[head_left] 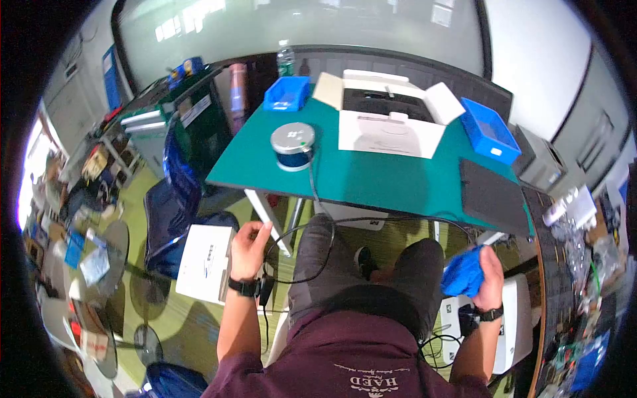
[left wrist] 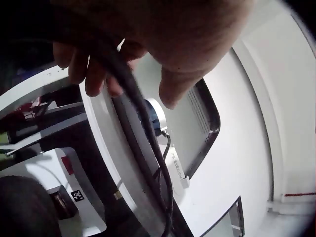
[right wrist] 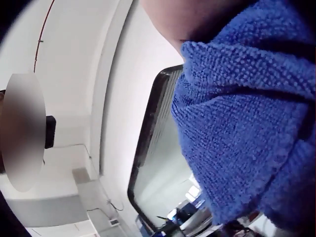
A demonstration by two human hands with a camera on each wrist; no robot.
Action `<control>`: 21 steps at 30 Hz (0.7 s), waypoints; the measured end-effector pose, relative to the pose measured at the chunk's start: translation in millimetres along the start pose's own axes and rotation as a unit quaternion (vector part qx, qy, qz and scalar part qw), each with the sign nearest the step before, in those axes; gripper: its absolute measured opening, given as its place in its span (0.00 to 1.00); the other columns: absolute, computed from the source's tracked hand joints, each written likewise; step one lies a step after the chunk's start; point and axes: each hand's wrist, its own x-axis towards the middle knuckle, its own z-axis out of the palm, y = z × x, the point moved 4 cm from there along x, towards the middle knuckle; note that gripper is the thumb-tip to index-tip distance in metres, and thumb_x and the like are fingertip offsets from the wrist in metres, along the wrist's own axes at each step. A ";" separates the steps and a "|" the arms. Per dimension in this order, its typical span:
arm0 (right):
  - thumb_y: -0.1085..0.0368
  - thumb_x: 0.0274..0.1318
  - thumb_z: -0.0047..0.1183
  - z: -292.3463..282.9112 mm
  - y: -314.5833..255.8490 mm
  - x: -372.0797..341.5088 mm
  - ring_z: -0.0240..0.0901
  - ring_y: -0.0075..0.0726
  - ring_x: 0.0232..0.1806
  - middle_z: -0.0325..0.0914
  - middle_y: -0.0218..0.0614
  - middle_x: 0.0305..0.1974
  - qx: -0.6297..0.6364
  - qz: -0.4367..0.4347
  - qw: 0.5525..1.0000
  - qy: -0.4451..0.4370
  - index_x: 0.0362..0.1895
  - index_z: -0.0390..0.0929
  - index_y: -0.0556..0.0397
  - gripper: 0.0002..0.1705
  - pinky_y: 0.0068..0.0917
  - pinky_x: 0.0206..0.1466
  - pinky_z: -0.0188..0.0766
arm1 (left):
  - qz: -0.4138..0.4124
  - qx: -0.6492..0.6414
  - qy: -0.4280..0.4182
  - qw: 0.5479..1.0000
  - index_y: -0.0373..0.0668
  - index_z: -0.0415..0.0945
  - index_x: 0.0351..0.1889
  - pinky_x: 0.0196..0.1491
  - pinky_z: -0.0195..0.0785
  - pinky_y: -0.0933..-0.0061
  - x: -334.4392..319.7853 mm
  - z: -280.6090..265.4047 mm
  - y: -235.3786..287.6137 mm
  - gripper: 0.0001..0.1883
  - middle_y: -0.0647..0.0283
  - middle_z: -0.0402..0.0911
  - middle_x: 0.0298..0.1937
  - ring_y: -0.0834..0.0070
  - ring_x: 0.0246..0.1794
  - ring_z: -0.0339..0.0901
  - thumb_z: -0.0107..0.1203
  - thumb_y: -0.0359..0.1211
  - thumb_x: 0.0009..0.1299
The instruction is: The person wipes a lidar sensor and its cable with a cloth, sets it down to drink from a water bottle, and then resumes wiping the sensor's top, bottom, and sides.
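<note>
My right hand (head_left: 491, 278) grips a bunched blue cloth (head_left: 463, 273), its folds filling much of the right wrist view. A black cable (head_left: 391, 219) runs across above my lap and meets the cloth's upper edge, where the cloth hides it. My left hand (head_left: 249, 251) hovers off the table's front left, holding nothing, thumb apart from the fingers. Beside that hand the cable loops down, and in the left wrist view the cable (left wrist: 148, 126) passes in front of it. The cable's other end joins a round silver and dark blue device (head_left: 292, 146) on the green table.
On the table (head_left: 252, 156) stand an opened white box (head_left: 388, 136), a blue bin (head_left: 287, 94), another blue bin (head_left: 491, 131) and a dark mat (head_left: 492, 196). A white box (head_left: 206, 262) lies by my left hand. Left is a blue chair (head_left: 166, 205); right, a cluttered shelf (head_left: 577, 239).
</note>
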 end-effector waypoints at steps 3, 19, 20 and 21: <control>0.53 0.77 0.53 38.1 3.2 -1.7 0.81 0.27 0.41 0.84 0.33 0.43 0.021 0.026 0.992 -0.119 0.52 0.80 0.56 0.18 0.28 0.48 0.77 | 0.027 -0.033 -0.030 0.999 0.34 0.82 0.45 0.40 0.73 0.73 -3.5 12.7 37.3 0.15 0.65 0.85 0.33 0.80 0.34 0.79 0.65 0.40 0.76; 0.56 0.76 0.56 71.2 7.1 -7.3 0.73 0.18 0.36 0.80 0.22 0.33 -0.167 -0.052 0.983 -0.051 0.47 0.82 0.56 0.15 0.24 0.41 0.73 | 0.186 -0.102 -0.452 0.866 0.37 0.74 0.66 0.65 0.72 0.59 -92.0 161.9 139.5 0.30 0.51 0.81 0.61 0.59 0.63 0.79 0.71 0.40 0.71; 0.56 0.77 0.55 83.5 6.1 -9.7 0.73 0.18 0.38 0.81 0.24 0.37 -0.130 -0.065 0.988 -0.046 0.50 0.81 0.56 0.15 0.22 0.43 0.73 | 0.139 -0.158 -0.458 0.864 0.36 0.73 0.66 0.63 0.73 0.59 -92.5 165.5 141.1 0.29 0.52 0.83 0.57 0.60 0.60 0.81 0.69 0.41 0.72; 0.56 0.77 0.54 97.1 6.5 -11.2 0.73 0.18 0.40 0.82 0.25 0.40 -0.092 -0.080 0.992 -0.042 0.53 0.80 0.56 0.16 0.21 0.45 0.73 | 0.140 -0.155 -0.454 0.866 0.36 0.73 0.66 0.63 0.73 0.59 -95.0 170.0 142.6 0.29 0.52 0.83 0.57 0.60 0.60 0.81 0.69 0.41 0.72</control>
